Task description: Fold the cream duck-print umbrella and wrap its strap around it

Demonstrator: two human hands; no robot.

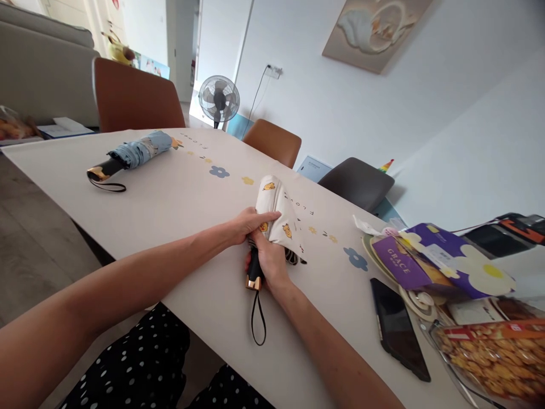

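Note:
A white folding umbrella (276,199) with small yellow cartoon prints is held over the table, its black and gold handle pointing toward me and a black wrist strap hanging from the end. My left hand (250,223) is closed on its partly gathered canopy, thumb lying across the fabric. Just below, my right hand (271,258) wraps round the canopy's lower end by the handle. Some loose cloth fans out on the right side. Farther left on the table lies a second umbrella (145,150), light blue and rolled up, with a similar black and gold handle.
The pale tablecloth (191,199) has flower prints. On the right are a black phone (400,326), a purple tissue box (426,255) and a bag of snacks (498,352). Chairs (136,96) line the far side, with a standing fan (219,99) behind.

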